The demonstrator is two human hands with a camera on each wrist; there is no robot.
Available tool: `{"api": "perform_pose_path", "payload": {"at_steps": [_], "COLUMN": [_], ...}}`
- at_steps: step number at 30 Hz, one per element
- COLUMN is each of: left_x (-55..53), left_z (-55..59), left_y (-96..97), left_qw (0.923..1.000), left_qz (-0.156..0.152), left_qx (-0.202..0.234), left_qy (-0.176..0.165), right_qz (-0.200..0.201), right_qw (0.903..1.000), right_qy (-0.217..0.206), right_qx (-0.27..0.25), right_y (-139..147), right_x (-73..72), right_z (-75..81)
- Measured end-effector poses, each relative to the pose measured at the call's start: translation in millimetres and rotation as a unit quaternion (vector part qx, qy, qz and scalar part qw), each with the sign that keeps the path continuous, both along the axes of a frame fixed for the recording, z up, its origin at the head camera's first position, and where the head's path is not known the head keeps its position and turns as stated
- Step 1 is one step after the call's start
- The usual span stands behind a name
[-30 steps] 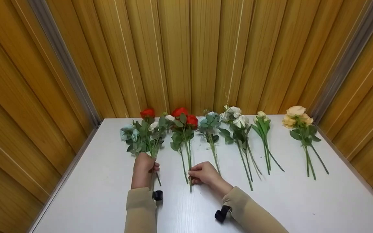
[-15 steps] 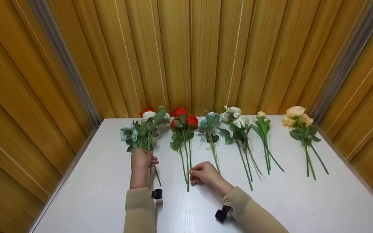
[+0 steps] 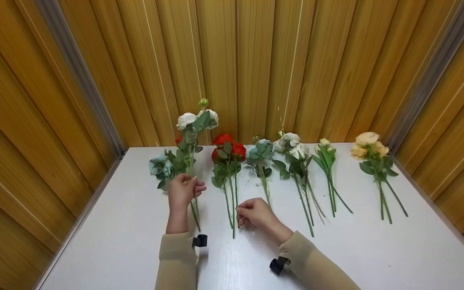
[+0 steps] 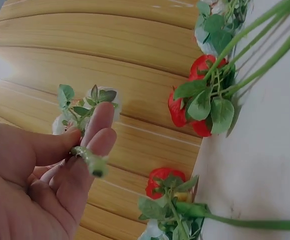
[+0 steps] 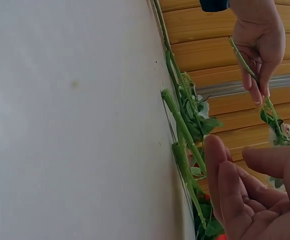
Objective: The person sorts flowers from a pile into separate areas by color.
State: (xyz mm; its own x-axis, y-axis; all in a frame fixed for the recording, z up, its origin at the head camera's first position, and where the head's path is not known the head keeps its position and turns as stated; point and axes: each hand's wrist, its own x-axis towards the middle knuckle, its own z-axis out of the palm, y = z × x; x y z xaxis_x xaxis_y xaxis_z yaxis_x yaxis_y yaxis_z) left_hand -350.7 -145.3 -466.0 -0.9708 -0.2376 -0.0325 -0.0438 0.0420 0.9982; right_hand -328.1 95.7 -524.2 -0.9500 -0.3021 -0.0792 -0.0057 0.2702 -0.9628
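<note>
My left hand [image 3: 183, 189] pinches the stem of a white rose spray [image 3: 186, 121], raised above the table and standing nearly upright. In the left wrist view the cut stem end [image 4: 96, 167] pokes out between thumb and fingers. Behind that hand lie a pale blue flower [image 3: 160, 165] and a red flower [image 3: 179, 140], partly hidden by the white spray. My right hand [image 3: 258, 215] stays low beside the stems of the red roses [image 3: 238, 150]. From the right wrist view, its thumb and loosely bent fingers [image 5: 228, 192] are apart with nothing between them.
To the right, in a row on the white table [image 3: 361, 257], lie blue flowers [image 3: 261, 150], white roses [image 3: 299, 151], pale tulips [image 3: 325, 144] and peach roses [image 3: 368, 139]. A wood-grain panel wall [image 3: 252, 72] rises behind the table.
My left hand has lifted the white rose spray up from the left-hand flowers, its blooms rising against the wall. The right hand stays almost in place; one red rose stem has shifted slightly left.
</note>
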Motion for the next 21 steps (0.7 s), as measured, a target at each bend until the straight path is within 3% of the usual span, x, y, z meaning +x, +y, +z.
{"api": "perform_pose_path", "payload": {"at_steps": [5, 11, 17, 21], "left_x": [0.5, 2.7, 5.9, 7.2], "left_z": [1.7, -0.6, -5.7, -8.6], "left_y": [20.1, 51.1, 78.3, 87.2], "left_qw": [0.9975, 0.9916, 0.9874, 0.9851], "left_qz": [-0.048, -0.105, -0.145, -0.159], "left_qx": [0.047, 0.071, 0.058, 0.057], "left_qy": [0.024, 0.026, 0.027, 0.033], "right_qz": [0.024, 0.052, 0.028, 0.002], "right_qw": [0.9996, 0.9978, 0.9959, 0.9955], "right_qy": [0.007, 0.039, 0.050, 0.066], "right_qx": [-0.015, -0.012, -0.071, -0.068], "right_y": [-1.5, -4.7, -5.3, -2.9], "right_x": [2.7, 9.4, 10.7, 10.5], "right_z": [6.7, 14.1, 17.3, 20.2]}}
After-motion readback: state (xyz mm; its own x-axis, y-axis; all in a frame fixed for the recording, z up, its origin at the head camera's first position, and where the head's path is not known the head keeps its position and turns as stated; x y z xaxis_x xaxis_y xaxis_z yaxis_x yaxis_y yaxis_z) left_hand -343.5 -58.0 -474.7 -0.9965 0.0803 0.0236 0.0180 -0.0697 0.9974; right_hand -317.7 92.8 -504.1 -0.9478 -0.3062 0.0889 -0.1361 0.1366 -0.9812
